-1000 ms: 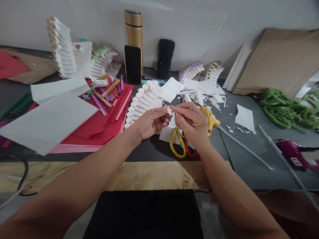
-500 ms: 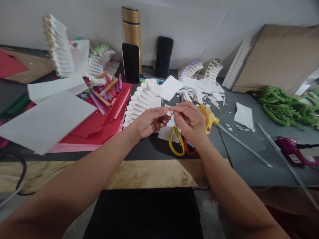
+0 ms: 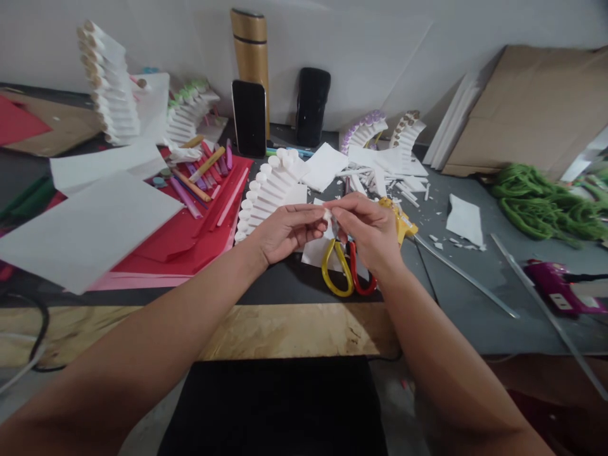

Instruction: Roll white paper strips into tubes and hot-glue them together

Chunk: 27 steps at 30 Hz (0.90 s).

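Between the fingertips of both hands is a small white piece [image 3: 327, 216], perhaps foam or paper; the fingers cover much of it. My left hand [image 3: 291, 232] pinches it from one side, thumb uppermost. My right hand [image 3: 373, 229] closes on its other side with thumb and forefinger. Under the hands lie scissors [image 3: 350, 273] with one yellow and one red handle, their blades hidden. A curved white stepped model [image 3: 266, 193] edged with round white caps stands just beyond my left hand. Past my right hand rests a yellow glue gun [image 3: 403, 225] with a clear glue stick [image 3: 468, 278].
Red sheets [image 3: 166, 247], white boards [image 3: 95, 228] and coloured rolls [image 3: 190, 196] cover the left. White scraps [image 3: 375, 180] lie behind the hands. A phone [image 3: 249, 120] and gold flask [image 3: 250, 44] stand at the back. Green yarn [image 3: 546, 202] and a purple power strip [image 3: 560, 288] are on the right.
My right fingers have shifted on the white piece, and the wrist has turned a little. More of the red scissor handle shows. My left hand has barely moved.
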Each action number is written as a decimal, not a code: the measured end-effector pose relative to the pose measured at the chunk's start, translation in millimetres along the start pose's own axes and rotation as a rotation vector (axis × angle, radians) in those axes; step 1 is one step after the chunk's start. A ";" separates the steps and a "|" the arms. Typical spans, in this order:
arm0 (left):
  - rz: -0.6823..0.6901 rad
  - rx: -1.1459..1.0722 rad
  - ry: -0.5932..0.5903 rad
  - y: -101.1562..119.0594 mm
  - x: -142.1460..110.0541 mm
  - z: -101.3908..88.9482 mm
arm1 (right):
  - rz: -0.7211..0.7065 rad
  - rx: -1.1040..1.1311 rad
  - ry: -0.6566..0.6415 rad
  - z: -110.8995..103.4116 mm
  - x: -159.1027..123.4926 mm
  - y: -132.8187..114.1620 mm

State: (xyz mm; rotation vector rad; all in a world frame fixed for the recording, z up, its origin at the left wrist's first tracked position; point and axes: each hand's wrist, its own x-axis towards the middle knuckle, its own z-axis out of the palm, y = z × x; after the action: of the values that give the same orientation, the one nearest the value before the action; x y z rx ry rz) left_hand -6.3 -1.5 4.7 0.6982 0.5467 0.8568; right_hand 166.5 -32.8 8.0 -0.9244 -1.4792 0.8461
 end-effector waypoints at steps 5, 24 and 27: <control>0.023 0.029 -0.024 0.8 -0.9 0.8 | 0.086 0.069 0.010 0.7 1.0 2.4; -0.004 0.052 0.051 1.4 -0.5 1.6 | -0.034 -0.119 -0.022 -0.2 2.1 -1.9; -0.005 0.057 0.065 2.4 -1.3 3.5 | -0.039 -0.125 -0.025 0.0 1.9 -2.5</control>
State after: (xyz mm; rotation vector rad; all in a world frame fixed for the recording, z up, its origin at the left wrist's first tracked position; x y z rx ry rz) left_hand -5.8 -2.6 9.0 0.7229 0.6331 0.8642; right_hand 166.1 -32.2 11.1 -0.9772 -1.5817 0.7457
